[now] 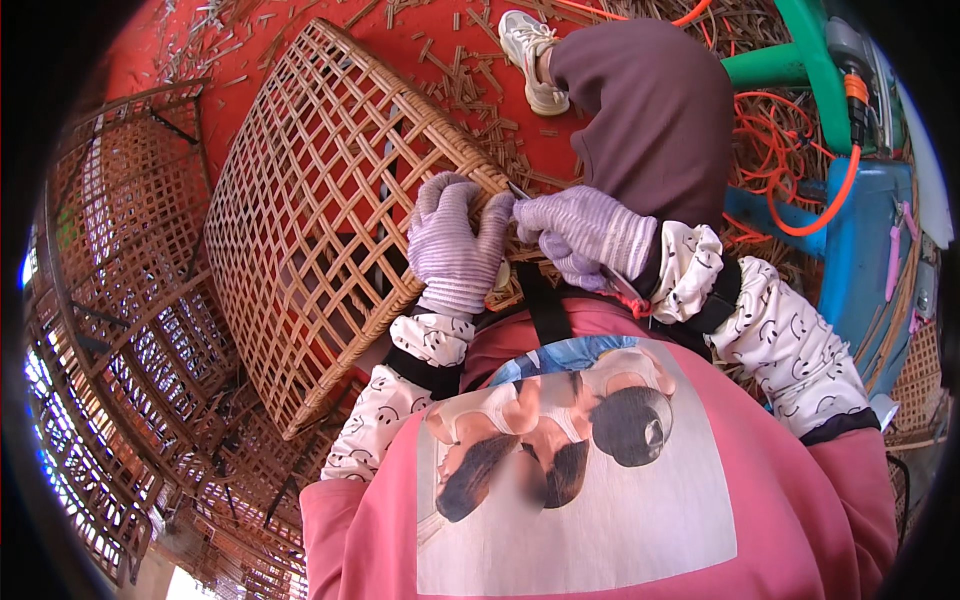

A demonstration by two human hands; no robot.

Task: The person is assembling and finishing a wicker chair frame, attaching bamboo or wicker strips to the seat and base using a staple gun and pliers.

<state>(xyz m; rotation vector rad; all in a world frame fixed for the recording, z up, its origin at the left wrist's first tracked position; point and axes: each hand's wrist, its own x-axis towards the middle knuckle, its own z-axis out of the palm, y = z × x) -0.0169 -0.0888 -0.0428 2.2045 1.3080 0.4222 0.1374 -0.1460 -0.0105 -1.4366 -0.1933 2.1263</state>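
Note:
A large open-lattice woven rattan piece (310,190) leans across my lap, its thick bound edge running toward my hands. My left hand (455,240), in a striped lilac glove, is wrapped over that edge near its corner, with the thumb toward the right hand. Close beside it, my right hand (590,232), gloved alike, is closed round a slim metal tool (622,284) with red wrapping at its rear end. A dark pointed tip shows at the rattan edge in front of the right fingers. The fingers hide most of the tool, so its kind is unclear.
Brown woven rattan frames (130,300) are stacked at the left. Short cane offcuts (460,85) litter the red floor. At the right are a green stool leg (815,75), a blue plastic stool (865,260), an orange hose (840,200) and a pink-handled tool (893,262).

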